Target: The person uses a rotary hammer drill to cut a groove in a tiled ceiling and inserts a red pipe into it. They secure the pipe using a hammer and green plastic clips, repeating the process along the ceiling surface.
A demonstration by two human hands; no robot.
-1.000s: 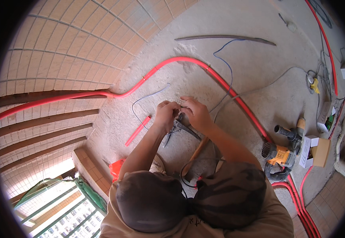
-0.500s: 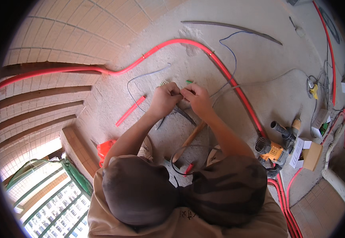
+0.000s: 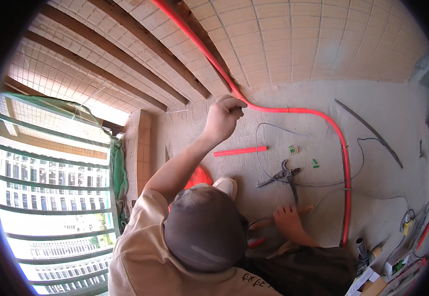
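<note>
My left hand (image 3: 223,120) is stretched forward beside the red conduit (image 3: 296,111), where it meets the tiled wall. Its fingers are pinched, with a small dark bit at the tips that I cannot make out. My right hand (image 3: 289,223) is low, its fingers curled over a wooden handle (image 3: 305,210). Just beyond it lies a grey pipe cutter (image 3: 285,178) with a curved jaw. Near the cutter are a short red pipe piece (image 3: 240,151), a small pale-green block of connectors (image 3: 294,149) and green bits (image 3: 315,163).
A thin grey wire (image 3: 258,135) loops across the concrete floor. A dark curved strip (image 3: 372,135) lies farther right. Power tools (image 3: 362,250) and an open carton (image 3: 372,286) stand at lower right. Green netting (image 3: 119,172) hangs by the railing on the left; a red bag (image 3: 200,176) is near my foot.
My hands were together over the floor. The left has moved forward to the red conduit; the right has come back onto the wooden handle. The view has swung left.
</note>
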